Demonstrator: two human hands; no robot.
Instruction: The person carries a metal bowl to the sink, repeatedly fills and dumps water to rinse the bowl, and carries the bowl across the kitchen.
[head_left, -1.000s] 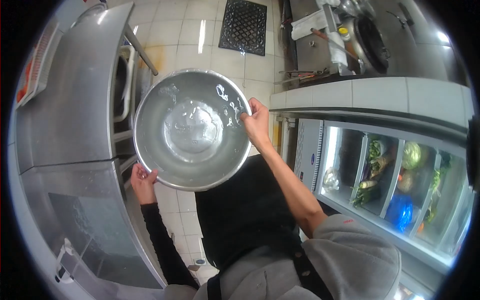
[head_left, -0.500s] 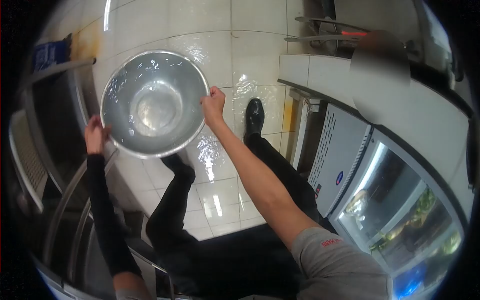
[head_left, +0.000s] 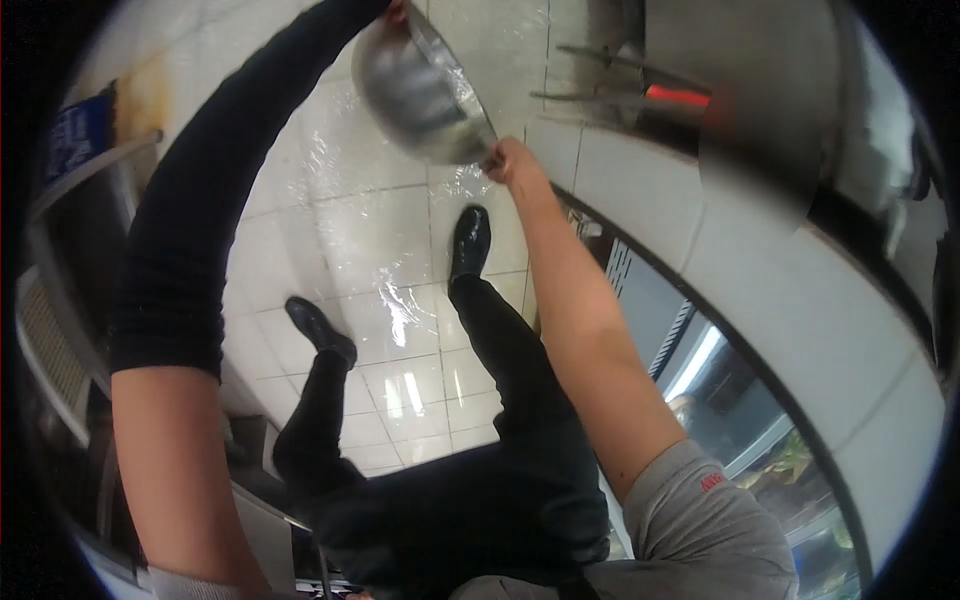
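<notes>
A large metal bowl [head_left: 405, 95] is tilted steeply on its side above the wet tiled floor [head_left: 380, 235], its outer surface towards me and its opening turned away to the upper right. My left hand [head_left: 396, 14] grips the rim at the top edge of the view, partly cut off. Lower down, my right hand [head_left: 508, 160] is closed on the rim at its other end. The inside of the bowl is mostly hidden.
My black shoes [head_left: 471, 240] stand on the shiny wet tiles. A glass-fronted fridge [head_left: 720, 390] and a white tiled ledge [head_left: 640, 190] are on the right. At the left are metal shelving [head_left: 120, 160], a white basket [head_left: 50, 340] and a blue package [head_left: 85, 135].
The bowl has gone from upright to steeply tilted and moved up and right. My left arm has swung far forward, my right hand right and up. More water lies on the floor than a second ago.
</notes>
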